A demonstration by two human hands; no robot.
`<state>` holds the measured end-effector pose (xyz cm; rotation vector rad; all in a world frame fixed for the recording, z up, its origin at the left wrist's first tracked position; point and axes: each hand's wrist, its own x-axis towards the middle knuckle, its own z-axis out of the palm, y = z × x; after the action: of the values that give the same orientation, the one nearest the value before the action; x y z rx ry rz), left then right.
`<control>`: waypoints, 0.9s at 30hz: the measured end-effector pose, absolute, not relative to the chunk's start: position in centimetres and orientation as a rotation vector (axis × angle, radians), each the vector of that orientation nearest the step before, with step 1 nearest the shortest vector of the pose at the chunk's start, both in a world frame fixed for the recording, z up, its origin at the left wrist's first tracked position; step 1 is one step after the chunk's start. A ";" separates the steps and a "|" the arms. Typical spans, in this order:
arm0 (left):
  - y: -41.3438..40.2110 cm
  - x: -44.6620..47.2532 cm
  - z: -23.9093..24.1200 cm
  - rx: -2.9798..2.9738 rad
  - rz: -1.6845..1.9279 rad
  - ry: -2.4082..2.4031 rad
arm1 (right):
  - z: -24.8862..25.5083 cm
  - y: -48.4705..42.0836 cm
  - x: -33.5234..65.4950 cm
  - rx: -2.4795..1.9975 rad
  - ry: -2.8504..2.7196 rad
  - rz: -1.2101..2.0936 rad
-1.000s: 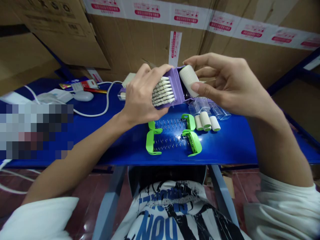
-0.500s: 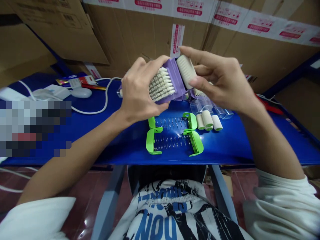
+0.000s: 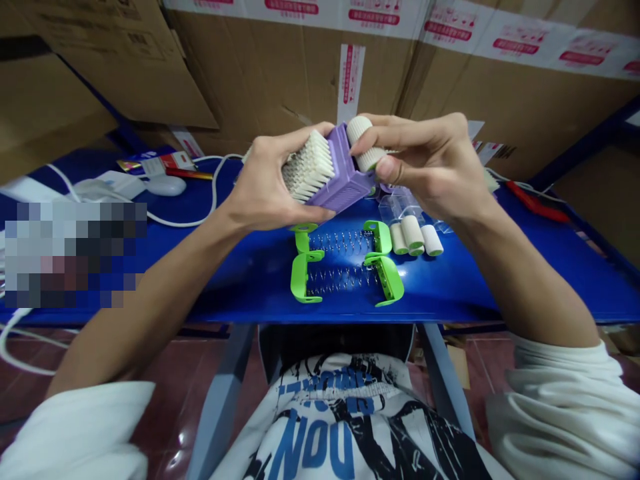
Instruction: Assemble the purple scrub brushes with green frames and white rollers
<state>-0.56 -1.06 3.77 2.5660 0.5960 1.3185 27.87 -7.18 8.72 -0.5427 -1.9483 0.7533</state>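
My left hand (image 3: 267, 187) grips a purple brush block (image 3: 340, 177) with white bristles (image 3: 307, 165) facing left. My right hand (image 3: 425, 163) pinches a white ribbed cylinder (image 3: 364, 143) and presses its end against the block's upper right corner. Both hands hover above the blue table (image 3: 475, 280). Below them lie two green clips with metal springs (image 3: 345, 270) and three white rollers (image 3: 415, 239).
Clear plastic tubes (image 3: 400, 207) sit behind the rollers. A white mouse (image 3: 163, 185) with its cable, a small red-and-white packet (image 3: 165, 162) and papers lie at the table's left. Cardboard boxes (image 3: 280, 67) wall the back. A red tool (image 3: 535, 203) lies far right.
The brush block has tilted so its bristles face more up and left. My right hand has turned the white cylinder upright and brought it down onto the block's end.
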 end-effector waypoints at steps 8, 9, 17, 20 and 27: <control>-1.4 -0.6 3.9 2.516 1.331 0.523 | 7.9 -9.0 26.4 -0.784 -1.749 0.576; -1.4 -0.6 3.9 2.507 1.343 0.516 | 7.7 -8.9 26.2 -0.797 -1.735 0.559; -1.3 -0.7 4.8 2.551 1.350 0.460 | 7.9 -7.4 26.3 -0.698 -1.823 0.550; -1.5 -0.5 5.0 2.512 1.341 0.422 | 8.4 -7.1 26.7 -0.559 -1.863 0.618; -0.2 0.0 4.4 2.294 1.403 0.252 | 9.4 -8.7 28.1 -0.680 -2.035 0.435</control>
<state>0.04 -0.24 4.36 2.2937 0.2515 1.4028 28.13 -8.65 9.36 -0.6804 -2.0354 0.4350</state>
